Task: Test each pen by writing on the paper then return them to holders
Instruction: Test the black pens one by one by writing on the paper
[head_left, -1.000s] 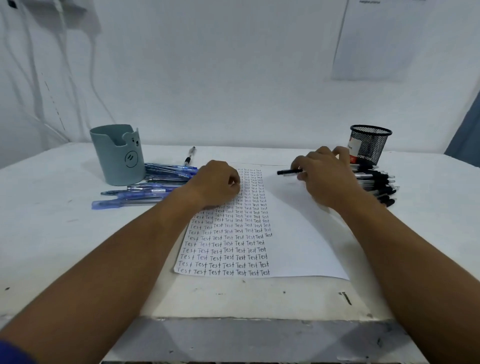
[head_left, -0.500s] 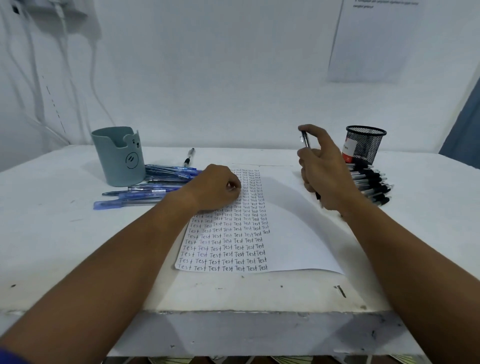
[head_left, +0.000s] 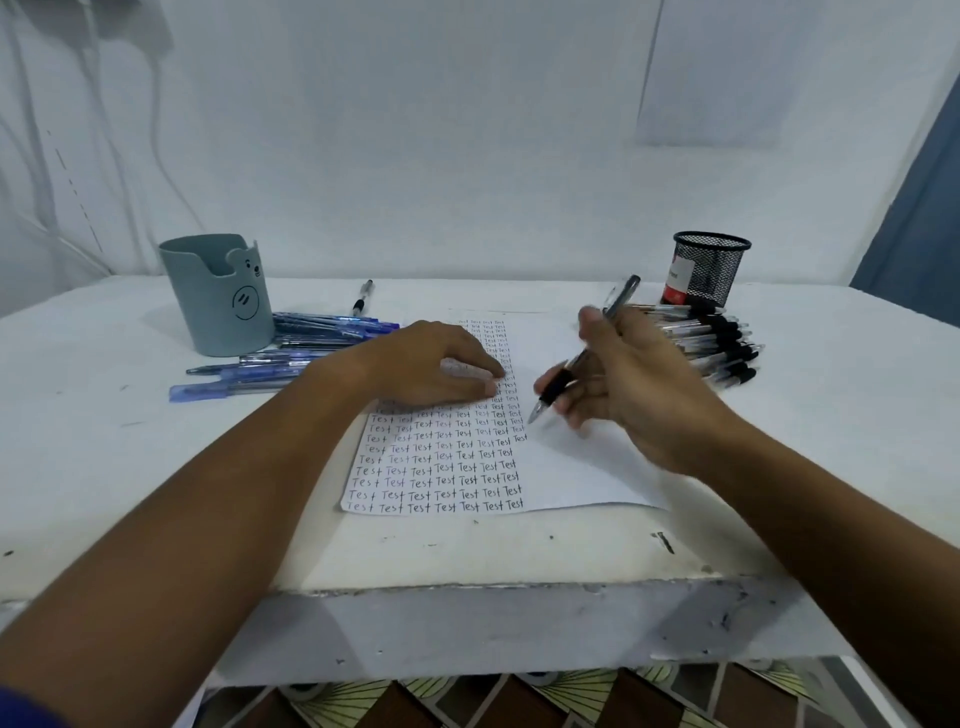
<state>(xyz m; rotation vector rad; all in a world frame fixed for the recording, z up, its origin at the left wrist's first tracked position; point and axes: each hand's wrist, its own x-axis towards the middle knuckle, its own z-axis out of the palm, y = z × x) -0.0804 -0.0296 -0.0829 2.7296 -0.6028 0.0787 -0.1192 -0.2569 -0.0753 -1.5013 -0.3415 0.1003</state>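
A white sheet of paper (head_left: 571, 467) lies in the middle of the table, its left half filled with rows of the word "Test". My left hand (head_left: 436, 366) rests flat on the paper's upper left part, fingers spread. My right hand (head_left: 631, 384) holds a black pen (head_left: 582, 358) tilted, its tip just above the paper beside the written columns. A teal bear-face holder (head_left: 218, 296) stands at the back left with several blue pens (head_left: 291, 353) lying beside it. A black mesh holder (head_left: 709, 270) stands at the back right next to a pile of black pens (head_left: 722, 348).
One single black pen (head_left: 362, 297) lies apart near the table's back edge. The white table (head_left: 104, 467) ends at a chipped front edge (head_left: 467, 592), with patterned floor tiles below. A white wall rises right behind the holders.
My right hand has come down from in front of the mesh holder and turned the pen tip-down over the paper. My left hand has opened from a loose fist and lies flat.
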